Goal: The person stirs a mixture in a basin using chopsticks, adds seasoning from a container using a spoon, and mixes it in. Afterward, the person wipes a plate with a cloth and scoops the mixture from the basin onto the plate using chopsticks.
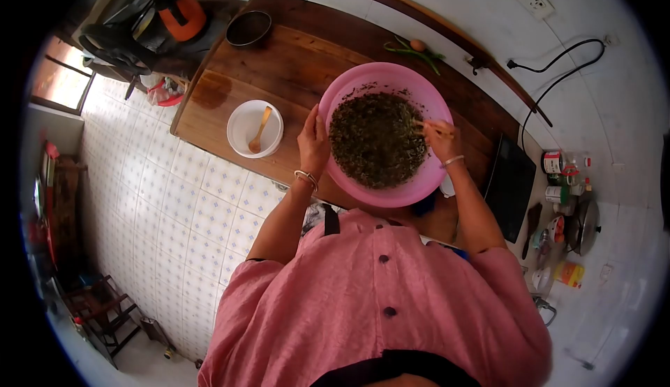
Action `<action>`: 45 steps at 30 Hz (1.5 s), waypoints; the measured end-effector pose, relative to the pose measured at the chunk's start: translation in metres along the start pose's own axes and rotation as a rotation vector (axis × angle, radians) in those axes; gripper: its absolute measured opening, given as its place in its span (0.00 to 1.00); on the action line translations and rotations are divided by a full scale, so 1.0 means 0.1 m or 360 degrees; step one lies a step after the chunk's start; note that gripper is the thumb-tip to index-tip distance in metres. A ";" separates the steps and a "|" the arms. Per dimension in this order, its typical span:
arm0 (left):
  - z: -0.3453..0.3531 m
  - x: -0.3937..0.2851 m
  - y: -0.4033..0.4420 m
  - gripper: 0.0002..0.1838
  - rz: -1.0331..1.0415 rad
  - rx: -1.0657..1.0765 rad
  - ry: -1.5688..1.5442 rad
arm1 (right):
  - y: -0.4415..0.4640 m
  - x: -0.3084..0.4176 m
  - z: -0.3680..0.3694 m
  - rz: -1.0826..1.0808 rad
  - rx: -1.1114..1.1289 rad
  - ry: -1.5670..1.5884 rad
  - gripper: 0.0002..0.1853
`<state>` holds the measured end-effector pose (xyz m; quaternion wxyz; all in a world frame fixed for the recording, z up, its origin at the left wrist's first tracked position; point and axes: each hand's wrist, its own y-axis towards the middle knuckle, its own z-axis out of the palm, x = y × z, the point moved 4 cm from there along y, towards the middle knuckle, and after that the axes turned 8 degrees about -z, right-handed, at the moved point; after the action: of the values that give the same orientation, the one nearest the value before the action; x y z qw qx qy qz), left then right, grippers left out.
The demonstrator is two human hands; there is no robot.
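Note:
A large pink basin [436, 94] stands on the wooden table, holding a dark green, wet chopped mixture [380, 139]. My left hand [314, 139] grips the basin's left rim, fingers at the outer wall and edge. Over the right side of the basin, my right hand [441, 139] is closed around chopsticks [421, 127], whose tips reach into the mixture. Left of the basin sits a white bowl [237, 125] with a wooden spoon [262, 129] leaning in it.
On the wooden table [300, 59] are a dark round pan [248, 29] at the back left and green vegetables [415, 53] with an egg-like round item behind the basin. A black flat panel [509, 188] lies at the right, near jars [555, 164]. An orange kettle [181, 13] stands far left.

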<state>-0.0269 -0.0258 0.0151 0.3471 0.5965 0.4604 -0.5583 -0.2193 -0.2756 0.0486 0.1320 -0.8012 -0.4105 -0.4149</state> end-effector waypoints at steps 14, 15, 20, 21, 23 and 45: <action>0.01 0.03 0.00 0.18 0.0063 -0.0098 0.0057 | -0.71 0.96 0.60 -0.0357 0.0711 0.0287 0.08; 0.01 0.04 0.00 0.18 0.0104 -0.0121 0.0082 | -0.55 0.86 0.66 -0.0413 0.0727 0.0204 0.08; 0.01 0.01 0.00 0.18 0.0125 -0.0043 0.0179 | 0.59 0.65 0.79 -0.0042 0.0957 0.0089 0.11; 0.02 0.01 0.01 0.17 0.0139 -0.0052 0.0163 | 0.77 0.64 0.69 0.0040 0.0928 0.0249 0.11; 0.01 -0.02 0.01 0.17 0.0145 -0.0068 0.0142 | 1.05 0.39 0.40 -0.0013 0.0718 0.0377 0.11; 0.00 -0.08 -0.02 0.18 -0.0086 -0.0060 0.0115 | 0.03 0.43 0.78 0.0044 0.0018 0.0424 0.09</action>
<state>-0.0281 -0.0263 0.0232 0.3263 0.5969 0.4991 -0.5368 -0.1602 -0.2106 0.0335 0.1956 -0.7438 -0.3806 -0.5135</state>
